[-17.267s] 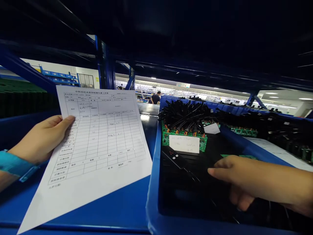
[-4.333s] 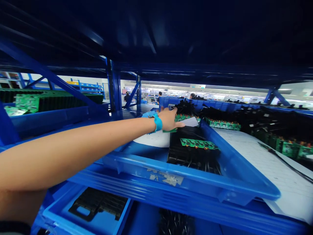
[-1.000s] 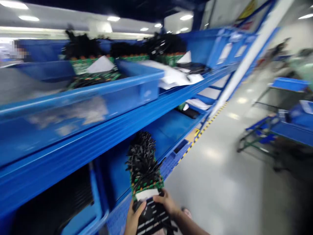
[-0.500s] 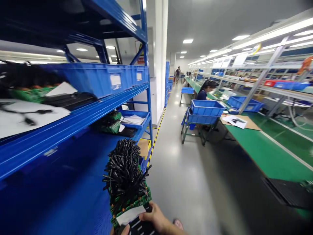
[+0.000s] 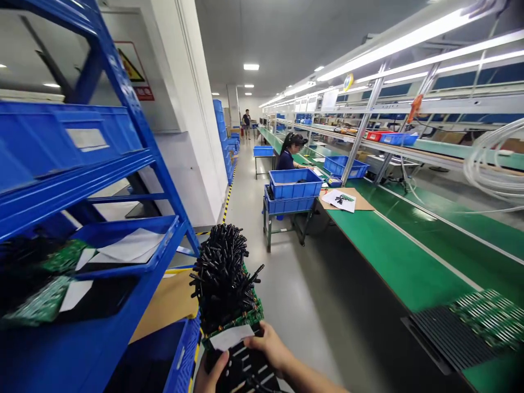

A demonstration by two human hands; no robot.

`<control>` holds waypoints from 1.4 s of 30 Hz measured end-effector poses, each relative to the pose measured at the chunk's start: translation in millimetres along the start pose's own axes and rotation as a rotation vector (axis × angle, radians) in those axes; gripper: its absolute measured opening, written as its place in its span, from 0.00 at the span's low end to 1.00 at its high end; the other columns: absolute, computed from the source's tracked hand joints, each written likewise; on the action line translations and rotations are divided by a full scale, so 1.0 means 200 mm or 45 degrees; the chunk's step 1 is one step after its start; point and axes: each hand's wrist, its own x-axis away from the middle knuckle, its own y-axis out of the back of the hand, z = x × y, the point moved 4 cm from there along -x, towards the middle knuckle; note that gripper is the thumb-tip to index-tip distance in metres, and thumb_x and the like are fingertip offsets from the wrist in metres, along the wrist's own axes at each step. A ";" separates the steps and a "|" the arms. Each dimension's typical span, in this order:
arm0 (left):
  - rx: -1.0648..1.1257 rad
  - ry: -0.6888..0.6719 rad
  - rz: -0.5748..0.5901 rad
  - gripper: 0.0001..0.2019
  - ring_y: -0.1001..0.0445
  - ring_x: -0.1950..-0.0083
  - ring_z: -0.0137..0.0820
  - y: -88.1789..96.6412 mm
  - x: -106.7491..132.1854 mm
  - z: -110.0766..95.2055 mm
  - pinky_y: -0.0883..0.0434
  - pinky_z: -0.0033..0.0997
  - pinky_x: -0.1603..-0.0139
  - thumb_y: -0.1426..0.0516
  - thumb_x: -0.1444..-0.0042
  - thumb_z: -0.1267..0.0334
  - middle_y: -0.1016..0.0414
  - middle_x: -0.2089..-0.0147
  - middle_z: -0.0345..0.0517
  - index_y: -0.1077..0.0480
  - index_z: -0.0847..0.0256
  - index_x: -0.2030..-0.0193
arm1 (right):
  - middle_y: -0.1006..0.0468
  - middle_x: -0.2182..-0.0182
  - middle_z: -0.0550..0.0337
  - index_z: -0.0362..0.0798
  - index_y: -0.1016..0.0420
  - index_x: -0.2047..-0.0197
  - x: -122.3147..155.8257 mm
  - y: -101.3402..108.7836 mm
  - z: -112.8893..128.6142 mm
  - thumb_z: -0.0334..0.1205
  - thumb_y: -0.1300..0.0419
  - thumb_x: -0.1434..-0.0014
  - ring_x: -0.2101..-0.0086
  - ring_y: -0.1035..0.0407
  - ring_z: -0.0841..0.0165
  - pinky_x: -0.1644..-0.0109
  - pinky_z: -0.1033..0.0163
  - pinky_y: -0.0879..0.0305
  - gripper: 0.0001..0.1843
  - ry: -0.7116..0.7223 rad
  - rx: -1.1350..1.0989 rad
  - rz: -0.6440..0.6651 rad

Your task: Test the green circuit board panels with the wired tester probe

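Both my hands grip a black slotted tray at the bottom middle of the view. Rows of green circuit boards stand on it, topped by a thick bunch of black cables. My left hand is closed on the tray's near left edge, thumb on top. On the right side, my right hand is closed on the edge, its thumb by a white paper slip lying over the boards. The fingers under the tray are hidden.
Left stands a blue rack with blue bins and boards. Along the right runs a green workbench bearing a black tray of boards. Stacked blue bins stand on a stand in the aisle. A seated person works beyond; another stands far back.
My view has moved forward and turned right along the aisle, so the rack slides left and the workbench shows more. The tray stays in both hands.
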 end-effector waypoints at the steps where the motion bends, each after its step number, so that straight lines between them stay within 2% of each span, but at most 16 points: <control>1: 0.032 0.010 0.023 0.29 0.37 0.40 0.52 -0.08 -0.12 -0.04 0.40 0.48 0.38 0.36 0.65 0.47 0.25 0.53 0.51 0.31 0.59 0.57 | 0.24 0.73 0.60 0.43 0.30 0.63 -0.12 0.04 0.05 0.42 0.29 0.66 0.73 0.30 0.67 0.67 0.63 0.35 0.25 0.010 -0.007 -0.020; 5: 0.112 -0.016 0.120 0.29 0.30 0.46 0.49 -0.36 -0.65 -0.25 0.35 0.47 0.43 0.36 0.64 0.47 0.24 0.55 0.47 0.31 0.57 0.54 | 0.25 0.73 0.61 0.44 0.31 0.63 -0.65 0.18 0.28 0.44 0.29 0.65 0.74 0.30 0.67 0.68 0.63 0.35 0.26 0.083 -0.017 -0.102; 8: 0.141 -0.053 0.167 0.27 0.31 0.45 0.49 -0.53 -1.08 -0.48 0.34 0.45 0.43 0.35 0.65 0.49 0.24 0.56 0.47 0.29 0.57 0.56 | 0.25 0.74 0.60 0.44 0.30 0.64 -1.06 0.22 0.51 0.47 0.29 0.64 0.73 0.30 0.66 0.66 0.62 0.36 0.26 0.150 0.005 -0.148; 11: 0.208 -0.008 0.239 0.25 0.30 0.46 0.49 -0.69 -1.49 -0.74 0.31 0.45 0.46 0.34 0.66 0.50 0.23 0.58 0.48 0.27 0.58 0.59 | 0.25 0.75 0.59 0.44 0.29 0.65 -1.47 0.25 0.77 0.51 0.29 0.66 0.72 0.30 0.64 0.64 0.60 0.36 0.27 0.187 0.045 -0.161; 15: 0.339 0.004 0.424 0.28 0.28 0.48 0.48 -0.93 -2.02 -1.05 0.30 0.42 0.47 0.33 0.65 0.52 0.24 0.55 0.50 0.28 0.60 0.56 | 0.24 0.72 0.57 0.44 0.28 0.64 -2.03 0.31 1.07 0.54 0.29 0.66 0.69 0.29 0.61 0.61 0.58 0.35 0.29 0.199 0.070 -0.186; 19: 0.390 0.010 0.598 0.29 0.27 0.49 0.46 -1.20 -2.62 -1.29 0.30 0.40 0.48 0.33 0.60 0.52 0.25 0.52 0.53 0.31 0.62 0.51 | 0.23 0.70 0.56 0.44 0.29 0.62 -2.63 0.42 1.36 0.52 0.30 0.62 0.67 0.28 0.59 0.59 0.57 0.34 0.27 0.219 0.054 -0.182; 21: 0.396 0.009 0.614 0.29 0.28 0.49 0.45 -1.34 -2.93 -1.42 0.30 0.39 0.48 0.33 0.59 0.52 0.26 0.51 0.53 0.31 0.63 0.51 | 0.23 0.70 0.56 0.44 0.29 0.62 -2.95 0.48 1.53 0.51 0.30 0.62 0.67 0.27 0.59 0.59 0.57 0.34 0.26 0.231 0.032 -0.165; 25: 0.386 0.050 0.551 0.29 0.27 0.50 0.46 -1.60 -3.52 -1.69 0.29 0.39 0.48 0.32 0.62 0.51 0.25 0.53 0.53 0.29 0.64 0.54 | 0.22 0.70 0.56 0.43 0.28 0.62 -3.55 0.56 1.89 0.49 0.30 0.62 0.67 0.27 0.59 0.59 0.57 0.34 0.25 0.221 -0.013 -0.121; 30: 0.391 0.042 0.561 0.29 0.26 0.50 0.44 -1.90 -4.24 -2.03 0.30 0.40 0.47 0.32 0.60 0.52 0.25 0.53 0.52 0.31 0.63 0.52 | 0.22 0.71 0.57 0.43 0.28 0.62 -4.31 0.67 2.28 0.47 0.30 0.62 0.68 0.27 0.59 0.60 0.56 0.33 0.25 0.211 -0.034 -0.131; 35: 0.313 0.028 0.624 0.28 0.25 0.52 0.43 -2.20 -5.11 -2.31 0.29 0.41 0.49 0.34 0.57 0.52 0.25 0.54 0.53 0.33 0.64 0.51 | 0.22 0.72 0.57 0.44 0.28 0.64 -5.17 0.80 2.60 0.49 0.30 0.63 0.70 0.27 0.59 0.60 0.56 0.32 0.25 0.223 -0.040 -0.176; 38: 0.295 0.011 0.665 0.29 0.26 0.51 0.42 -2.40 -5.62 -2.54 0.29 0.39 0.48 0.33 0.59 0.53 0.25 0.52 0.53 0.33 0.64 0.51 | 0.22 0.72 0.57 0.44 0.28 0.64 -5.67 0.85 2.84 0.50 0.30 0.64 0.70 0.27 0.60 0.60 0.56 0.32 0.26 0.249 -0.069 -0.212; 42: 0.221 0.043 0.739 0.29 0.26 0.52 0.44 -2.70 -6.21 -2.89 0.29 0.39 0.50 0.33 0.60 0.53 0.25 0.52 0.54 0.32 0.65 0.52 | 0.22 0.70 0.55 0.44 0.28 0.63 -6.24 0.93 3.20 0.51 0.30 0.63 0.68 0.26 0.60 0.58 0.56 0.32 0.27 0.297 -0.136 -0.282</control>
